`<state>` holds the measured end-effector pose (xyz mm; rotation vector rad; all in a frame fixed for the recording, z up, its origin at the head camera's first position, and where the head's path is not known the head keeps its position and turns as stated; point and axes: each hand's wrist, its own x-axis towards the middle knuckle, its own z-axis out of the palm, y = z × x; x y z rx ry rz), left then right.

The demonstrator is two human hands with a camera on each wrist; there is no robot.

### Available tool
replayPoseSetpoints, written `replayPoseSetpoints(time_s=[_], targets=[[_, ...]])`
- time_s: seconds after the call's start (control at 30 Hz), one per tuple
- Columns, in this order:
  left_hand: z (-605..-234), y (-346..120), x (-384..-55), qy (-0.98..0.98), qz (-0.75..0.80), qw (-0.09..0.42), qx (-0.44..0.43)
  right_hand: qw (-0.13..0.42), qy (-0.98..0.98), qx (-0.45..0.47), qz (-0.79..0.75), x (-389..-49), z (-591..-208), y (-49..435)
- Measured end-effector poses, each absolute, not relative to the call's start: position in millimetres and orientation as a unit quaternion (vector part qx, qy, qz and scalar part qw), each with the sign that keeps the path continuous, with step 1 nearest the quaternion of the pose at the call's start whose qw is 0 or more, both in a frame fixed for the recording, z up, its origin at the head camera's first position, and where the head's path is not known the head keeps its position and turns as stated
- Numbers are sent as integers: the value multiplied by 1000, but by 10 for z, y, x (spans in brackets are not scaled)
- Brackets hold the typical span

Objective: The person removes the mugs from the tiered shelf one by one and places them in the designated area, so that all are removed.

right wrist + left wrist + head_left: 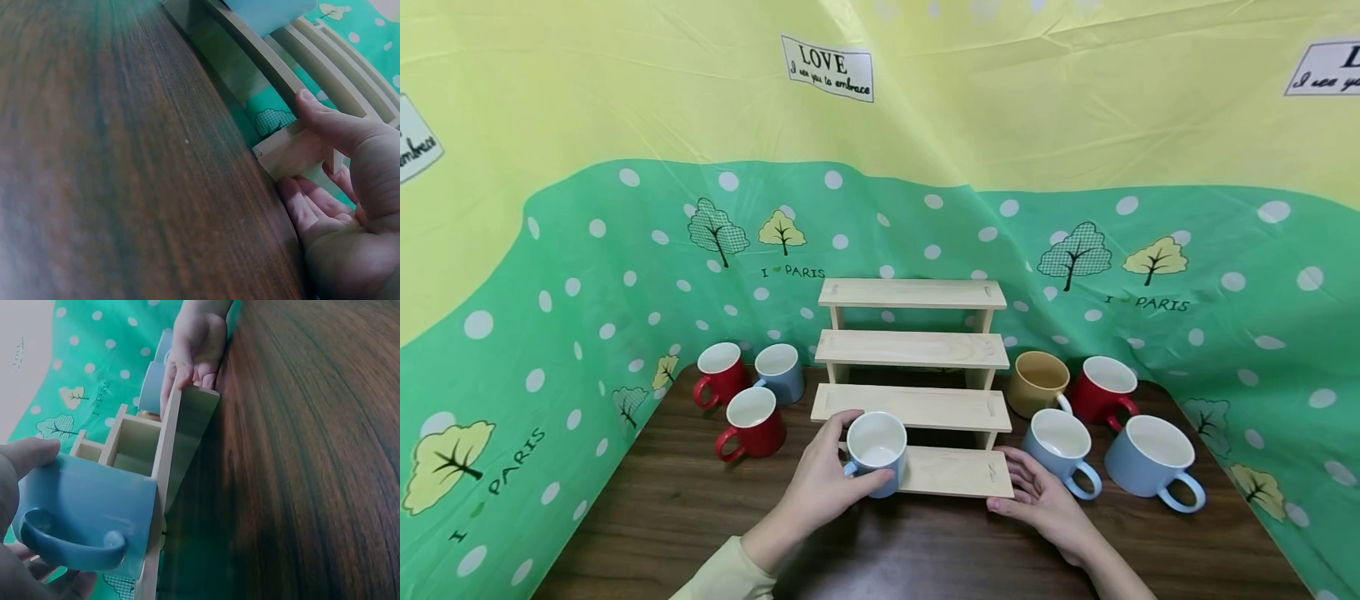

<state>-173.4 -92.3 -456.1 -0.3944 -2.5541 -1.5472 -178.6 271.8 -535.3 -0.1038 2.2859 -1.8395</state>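
Note:
My left hand point(822, 477) grips a light blue mug point(877, 450) with a white inside, thumb on the near side and fingers round the far side. The mug stands upright at the left part of the lowest step of a pale wooden four-step display stand point(957, 472). In the left wrist view the mug's handle point(72, 547) faces the camera, its base right at the board. At the right end of that step, my right hand point(1048, 507) holds the stand. The right thumb lies against the front edge of the board, and the fingers curl beside the end support point(297, 150).
Left of the stand, two red mugs point(721, 375) point(757, 423) and a blue mug point(781, 373) stand on the dark wooden table point(655, 508). To its right are a tan mug point(1036, 385), a red mug point(1099, 392) and two blue mugs point(1055, 446) point(1146, 458). A printed curtain point(917, 225) hangs behind.

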Motion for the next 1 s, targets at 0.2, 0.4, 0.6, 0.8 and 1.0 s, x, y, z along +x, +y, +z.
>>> replayPoseSetpoints(time_s=[0.2, 0.4, 0.6, 0.8, 1.0], targets=[[-4580, -881, -1730, -849, -504, 86, -129, 102, 774, -35, -625, -1789, -5354, 2718], [-4578, -858, -1729, -851, -504, 87, -122, 103, 771, -38, -627, -1789, -5355, 2720], [-4572, -823, -1737, -850, -503, 97, -121, 104, 776, -36, -621, -1785, -5355, 2740], [-4561, -799, -1753, -846, -506, 112, -130, 105, 775, -37, -622, -1786, -5360, 2747], [-4474, -849, -1736, -840, -515, 109, -132, 104, 774, -36, -623, -1785, -5362, 2726]])
